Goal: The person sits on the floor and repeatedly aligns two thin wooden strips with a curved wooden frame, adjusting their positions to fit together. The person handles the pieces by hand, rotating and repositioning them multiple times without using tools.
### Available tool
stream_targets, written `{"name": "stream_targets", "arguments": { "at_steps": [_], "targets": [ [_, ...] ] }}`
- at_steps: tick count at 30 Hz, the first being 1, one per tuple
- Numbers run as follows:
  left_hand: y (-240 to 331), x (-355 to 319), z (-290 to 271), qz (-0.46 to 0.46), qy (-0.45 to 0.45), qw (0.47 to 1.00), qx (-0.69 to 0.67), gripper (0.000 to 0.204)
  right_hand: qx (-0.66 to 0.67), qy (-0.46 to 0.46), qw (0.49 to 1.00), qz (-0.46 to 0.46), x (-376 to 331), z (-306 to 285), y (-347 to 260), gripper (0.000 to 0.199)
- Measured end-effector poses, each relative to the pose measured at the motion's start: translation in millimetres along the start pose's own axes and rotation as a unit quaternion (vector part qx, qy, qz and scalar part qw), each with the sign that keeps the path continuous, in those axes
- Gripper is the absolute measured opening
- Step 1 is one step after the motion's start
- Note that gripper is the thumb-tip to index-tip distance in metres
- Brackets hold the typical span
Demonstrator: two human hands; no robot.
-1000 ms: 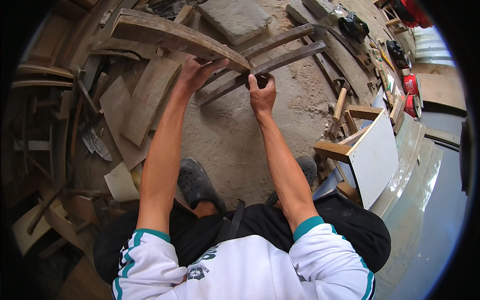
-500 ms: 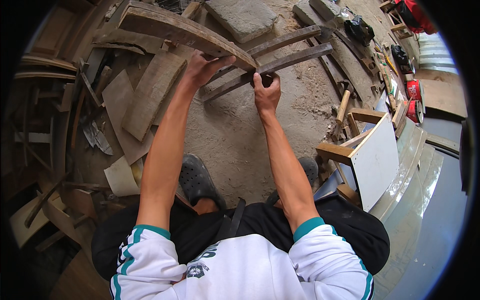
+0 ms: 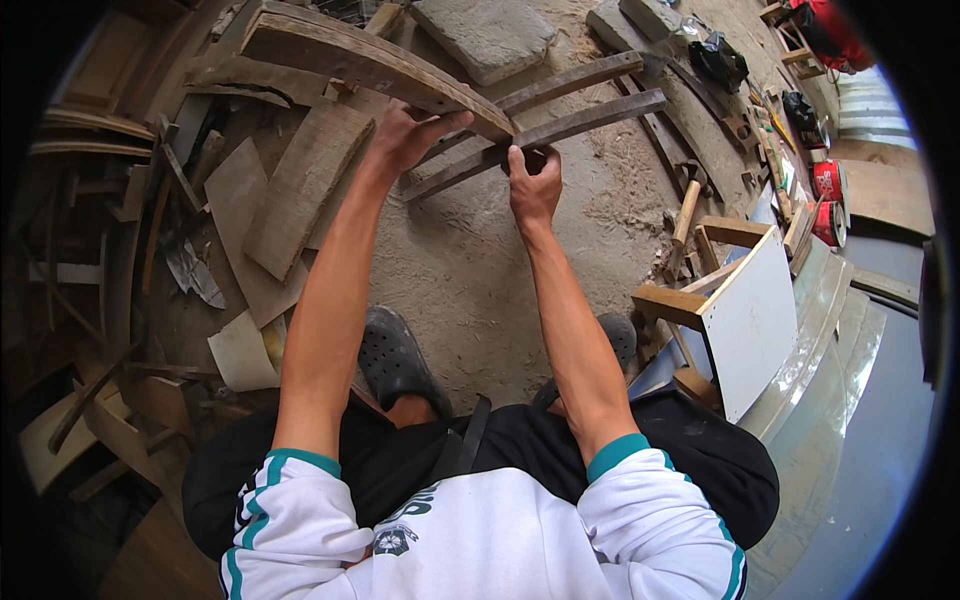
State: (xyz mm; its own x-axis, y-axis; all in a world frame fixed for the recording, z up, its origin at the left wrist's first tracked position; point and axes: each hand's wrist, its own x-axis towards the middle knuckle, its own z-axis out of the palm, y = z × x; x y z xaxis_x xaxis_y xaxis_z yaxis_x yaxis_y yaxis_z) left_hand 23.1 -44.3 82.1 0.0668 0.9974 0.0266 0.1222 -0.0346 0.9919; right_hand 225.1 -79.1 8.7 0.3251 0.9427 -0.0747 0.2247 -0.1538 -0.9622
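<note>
My left hand (image 3: 410, 138) grips a thick, weathered wooden plank (image 3: 360, 62) near its right end, thumb along the front face and the other fingers hidden beneath. The plank slants from the upper left down toward the middle. Its right end meets a narrow dark wooden bar (image 3: 590, 120), which crosses below it. My right hand (image 3: 534, 183) is closed round that bar just below the meeting point, its thumb pressed up at the joint. A second dark wooden bar (image 3: 575, 82) runs roughly parallel behind the first.
Loose boards (image 3: 305, 185) lie on the floor at the left. A concrete slab (image 3: 485, 35) rests at the far side. To the right are a hammer (image 3: 686, 212), a small white-topped wooden stool (image 3: 755, 325) on its side, and red cans (image 3: 828, 180). My dark clogs (image 3: 400, 362) stand on the dusty ground.
</note>
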Motion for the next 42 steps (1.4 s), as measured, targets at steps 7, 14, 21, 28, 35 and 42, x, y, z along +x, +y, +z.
{"name": "stream_targets", "arguments": {
  "at_steps": [7, 14, 21, 28, 35, 42],
  "targets": [
    [1.1, -4.0, 0.9, 0.009, 0.006, 1.000, 0.006, 0.039, -0.003, 0.007, 1.000, -0.021, -5.1, -0.6, -2.7, 0.044],
    [7.1, -9.4, 5.9, -0.023, 0.000, 0.999, -0.048, 0.045, 0.005, 0.017, 1.000, -0.023, -5.6, -0.5, 4.2, 0.045],
    [17.5, -12.9, 6.9, -0.051, 0.006, 0.998, -0.024, 0.052, 0.014, 0.027, 0.999, -0.033, -6.5, 2.0, 2.9, 0.045],
    [15.2, -11.8, 6.2, -0.049, 0.006, 0.998, -0.043, 0.053, 0.048, 0.018, 0.998, -0.023, -2.5, 2.3, 7.2, 0.042],
    [16.7, -11.1, 6.3, -0.045, 0.003, 0.998, -0.034, 0.050, 0.045, 0.023, 0.998, -0.025, -8.5, 1.2, -2.6, 0.044],
    [14.1, -11.1, 5.4, -0.022, 0.008, 1.000, -0.007, 0.046, 0.018, 0.041, 0.998, -0.054, -11.5, 0.5, -7.7, 0.043]
  ]
}}
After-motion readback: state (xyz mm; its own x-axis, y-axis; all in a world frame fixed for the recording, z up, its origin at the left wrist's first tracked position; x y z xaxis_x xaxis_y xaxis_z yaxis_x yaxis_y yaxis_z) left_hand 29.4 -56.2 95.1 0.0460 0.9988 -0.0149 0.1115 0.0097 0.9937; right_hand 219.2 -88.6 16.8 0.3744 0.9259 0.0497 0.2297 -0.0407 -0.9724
